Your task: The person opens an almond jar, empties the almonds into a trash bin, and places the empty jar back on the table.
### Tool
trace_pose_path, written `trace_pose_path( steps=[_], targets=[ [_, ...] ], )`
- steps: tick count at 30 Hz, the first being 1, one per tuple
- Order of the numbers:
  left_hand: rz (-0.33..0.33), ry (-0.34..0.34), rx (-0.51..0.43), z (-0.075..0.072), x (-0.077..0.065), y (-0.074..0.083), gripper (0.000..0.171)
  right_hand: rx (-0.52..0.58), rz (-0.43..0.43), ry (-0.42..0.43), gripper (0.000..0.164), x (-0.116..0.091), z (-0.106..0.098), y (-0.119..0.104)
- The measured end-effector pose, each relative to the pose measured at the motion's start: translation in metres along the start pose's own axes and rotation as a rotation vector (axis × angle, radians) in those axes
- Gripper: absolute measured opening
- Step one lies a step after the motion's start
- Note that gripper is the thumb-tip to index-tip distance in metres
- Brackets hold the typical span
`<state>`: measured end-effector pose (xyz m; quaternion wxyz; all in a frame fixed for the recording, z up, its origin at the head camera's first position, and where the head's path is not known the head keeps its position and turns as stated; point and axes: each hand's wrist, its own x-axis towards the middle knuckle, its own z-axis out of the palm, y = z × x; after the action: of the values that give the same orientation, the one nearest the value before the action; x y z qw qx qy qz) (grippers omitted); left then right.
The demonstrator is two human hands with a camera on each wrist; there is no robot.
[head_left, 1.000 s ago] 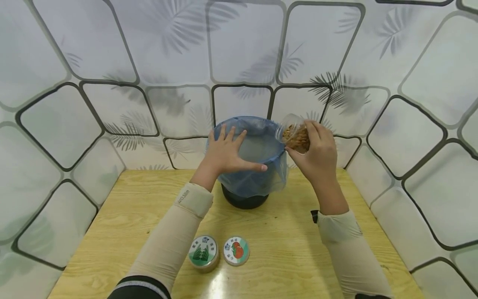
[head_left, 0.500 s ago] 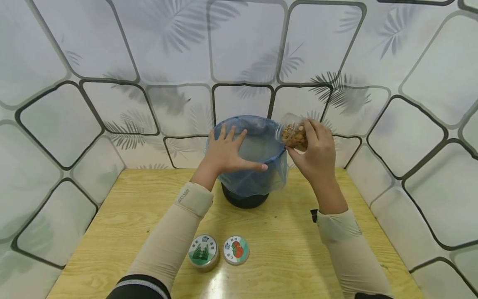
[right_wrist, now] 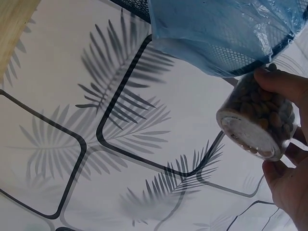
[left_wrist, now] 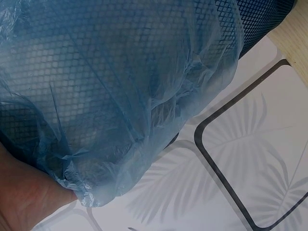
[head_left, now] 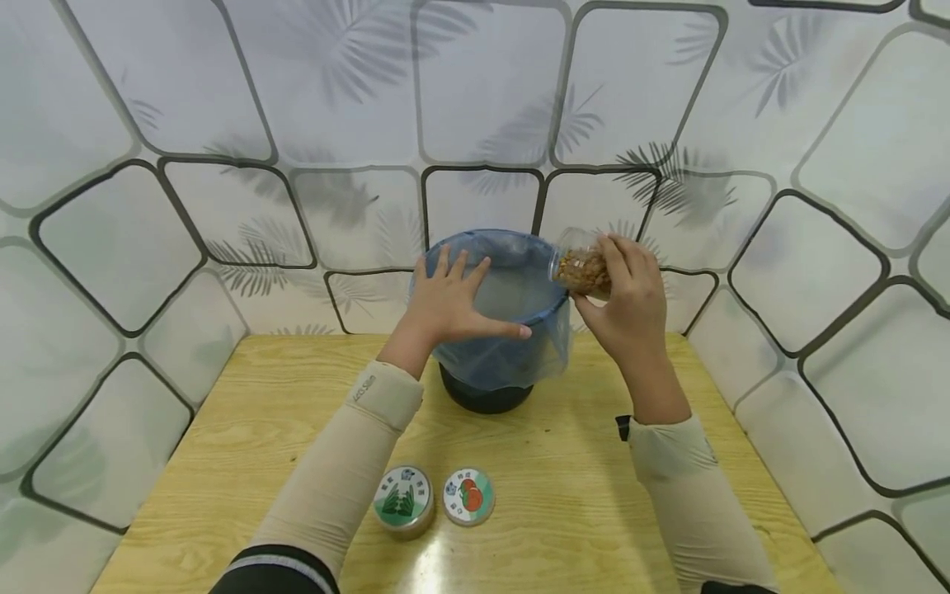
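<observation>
A dark mesh bin lined with a blue plastic bag stands at the back of the table. My left hand lies over its near left rim, fingers spread wide. In the left wrist view part of that hand shows beside the bag. My right hand grips a clear jar between thumb and fingers at the bin's right rim. Tipped on its side, the jar points its mouth at the bin. Brown nut-like pieces fill much of it, seen in the right wrist view.
Near the front of the wooden table stands a round container with a green vegetable picture on its lid. Just right of it lies a round lid with a tomato picture. Patterned panels enclose the table's back and sides.
In my right hand the jar has turned a little, and the brown pieces inside have shifted. My left hand stays in the same place.
</observation>
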<state>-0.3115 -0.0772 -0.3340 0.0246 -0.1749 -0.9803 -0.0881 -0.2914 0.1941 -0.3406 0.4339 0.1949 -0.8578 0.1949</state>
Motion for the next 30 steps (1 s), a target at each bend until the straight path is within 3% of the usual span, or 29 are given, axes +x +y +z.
trace_pose_path(
  steps=[30],
  targets=[
    [0.003, 0.013, -0.033, 0.0018, 0.0005, -0.0014, 0.131, -0.040, -0.118, -0.012, 0.074, -0.0015, 0.0059, 0.0010]
  ],
)
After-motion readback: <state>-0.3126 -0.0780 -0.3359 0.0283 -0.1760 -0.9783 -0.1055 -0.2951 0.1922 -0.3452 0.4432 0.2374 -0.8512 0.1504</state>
